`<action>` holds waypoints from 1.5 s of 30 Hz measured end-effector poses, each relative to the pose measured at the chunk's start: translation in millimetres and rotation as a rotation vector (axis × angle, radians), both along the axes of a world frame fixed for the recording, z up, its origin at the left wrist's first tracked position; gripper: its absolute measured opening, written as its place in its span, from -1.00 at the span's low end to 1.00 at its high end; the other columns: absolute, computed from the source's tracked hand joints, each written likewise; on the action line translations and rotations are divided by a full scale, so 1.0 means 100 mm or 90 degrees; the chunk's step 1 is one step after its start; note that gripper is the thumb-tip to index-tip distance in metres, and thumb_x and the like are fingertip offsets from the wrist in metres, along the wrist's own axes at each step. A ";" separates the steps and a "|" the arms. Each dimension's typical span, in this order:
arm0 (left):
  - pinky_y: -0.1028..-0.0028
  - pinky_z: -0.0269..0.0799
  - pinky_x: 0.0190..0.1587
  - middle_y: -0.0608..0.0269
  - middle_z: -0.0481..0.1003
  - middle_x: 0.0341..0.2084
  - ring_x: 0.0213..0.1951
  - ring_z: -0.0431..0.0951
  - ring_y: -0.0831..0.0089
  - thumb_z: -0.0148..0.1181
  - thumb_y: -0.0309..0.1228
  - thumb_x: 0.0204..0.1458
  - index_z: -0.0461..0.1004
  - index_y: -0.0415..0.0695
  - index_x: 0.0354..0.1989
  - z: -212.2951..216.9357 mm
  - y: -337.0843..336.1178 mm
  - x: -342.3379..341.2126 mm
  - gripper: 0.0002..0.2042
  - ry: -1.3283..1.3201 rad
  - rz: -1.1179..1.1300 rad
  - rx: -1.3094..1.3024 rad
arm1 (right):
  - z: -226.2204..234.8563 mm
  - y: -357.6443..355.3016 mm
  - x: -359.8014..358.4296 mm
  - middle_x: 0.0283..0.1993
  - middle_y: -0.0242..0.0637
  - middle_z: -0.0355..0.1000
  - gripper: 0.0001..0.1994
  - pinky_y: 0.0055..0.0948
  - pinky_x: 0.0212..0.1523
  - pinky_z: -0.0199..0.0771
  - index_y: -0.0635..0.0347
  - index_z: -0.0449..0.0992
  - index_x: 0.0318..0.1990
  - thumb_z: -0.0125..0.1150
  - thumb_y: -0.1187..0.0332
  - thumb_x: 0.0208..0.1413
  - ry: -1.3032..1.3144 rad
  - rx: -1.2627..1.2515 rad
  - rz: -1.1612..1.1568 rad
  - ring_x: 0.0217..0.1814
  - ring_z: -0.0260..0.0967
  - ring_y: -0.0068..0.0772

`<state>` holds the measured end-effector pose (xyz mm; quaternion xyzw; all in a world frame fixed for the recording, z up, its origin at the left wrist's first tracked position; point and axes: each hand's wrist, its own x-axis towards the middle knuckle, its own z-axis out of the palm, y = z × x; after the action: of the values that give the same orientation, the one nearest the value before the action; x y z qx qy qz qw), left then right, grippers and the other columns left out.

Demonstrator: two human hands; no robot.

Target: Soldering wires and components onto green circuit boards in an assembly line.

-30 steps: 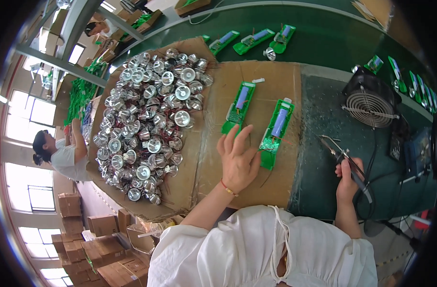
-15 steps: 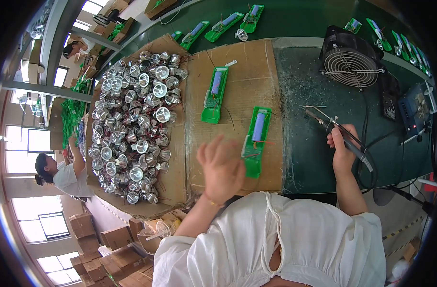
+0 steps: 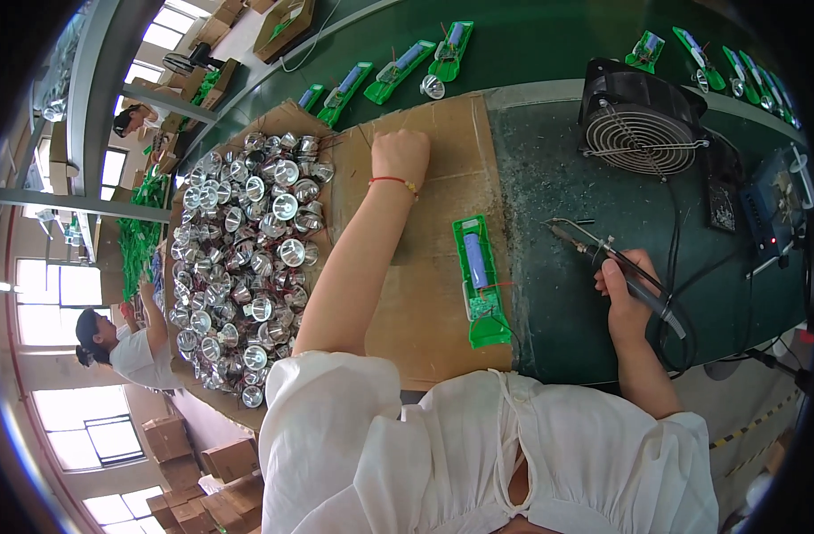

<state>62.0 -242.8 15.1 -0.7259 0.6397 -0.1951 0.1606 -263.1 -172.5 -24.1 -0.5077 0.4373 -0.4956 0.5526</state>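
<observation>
My left hand (image 3: pixel 400 160) reaches far over the cardboard sheet (image 3: pixel 433 196), knuckles up and fingers curled under. Its fingertips are hidden, so whatever it grips, if anything, cannot be made out. My right hand (image 3: pixel 627 298) is wrapped round a soldering iron (image 3: pixel 643 294) with a thin metal feed tube along it, the tip pointing left above the green mat. Between the hands, a green plastic casing (image 3: pixel 489 331) lies on the cardboard with a blue cylindrical battery (image 3: pixel 475 260), a small circuit board and thin wires. It touches neither hand.
Shiny reflector cups (image 3: pixel 247 258) fill a cardboard tray on the left. More green casings (image 3: pixel 400 71) line the far side, with a loose reflector (image 3: pixel 432 86). A black fan (image 3: pixel 643 133) and a blue soldering station (image 3: pixel 773 209) stand at right. Two people work at far left.
My left hand has moved forward from beside the near casing, its fingers now curled. The second casing on the cardboard no longer shows. The near casing now lies turned slightly; my right hand keeps the iron.
</observation>
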 end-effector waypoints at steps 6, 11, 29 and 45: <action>0.25 0.47 -0.23 0.13 0.53 -0.45 -0.34 0.55 0.19 0.08 -0.38 -0.14 0.57 -0.06 -0.46 0.07 -0.18 0.09 -0.86 0.242 0.059 -0.035 | 0.06 -0.03 -0.02 -0.54 -0.31 0.38 -0.83 -0.68 -0.53 0.30 0.28 0.36 -0.37 0.18 0.36 0.01 -0.027 0.020 -0.017 -0.55 0.31 -0.63; 0.37 0.47 -0.28 0.11 0.54 -0.48 -0.40 0.55 0.25 0.11 -0.39 -0.19 0.58 -0.01 -0.34 0.17 0.07 0.01 -0.79 0.484 0.048 -0.082 | 0.05 -0.03 0.01 -0.54 -0.31 0.38 -0.83 -0.67 -0.53 0.29 0.27 0.36 -0.37 0.16 0.36 0.02 -0.032 0.039 0.008 -0.55 0.30 -0.64; 0.66 0.34 -0.56 0.30 0.48 -0.59 -0.59 0.43 0.65 0.21 -0.41 -0.04 0.48 -0.32 -0.43 -0.16 1.08 -0.63 -0.82 1.071 0.291 -0.248 | -0.01 0.03 -0.07 -0.54 -0.33 0.38 -0.84 -0.70 -0.55 0.26 0.27 0.36 -0.38 0.17 0.37 0.03 -0.051 0.017 0.008 -0.56 0.28 -0.67; 0.32 0.39 -0.21 0.00 0.21 0.03 -0.15 0.39 0.22 0.23 -0.30 -0.14 0.35 -0.24 -0.06 0.20 1.53 -1.01 -0.54 0.561 -0.155 -0.215 | 0.03 0.04 -0.08 -0.54 -0.31 0.38 -0.86 -0.69 -0.53 0.28 0.28 0.36 -0.36 0.15 0.40 0.03 -0.044 -0.001 -0.037 -0.56 0.29 -0.65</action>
<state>-38.5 -89.9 35.2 -0.6755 0.6862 0.0122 -0.2696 -271.5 -168.7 -20.9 -0.4783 0.4320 -0.5288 0.5523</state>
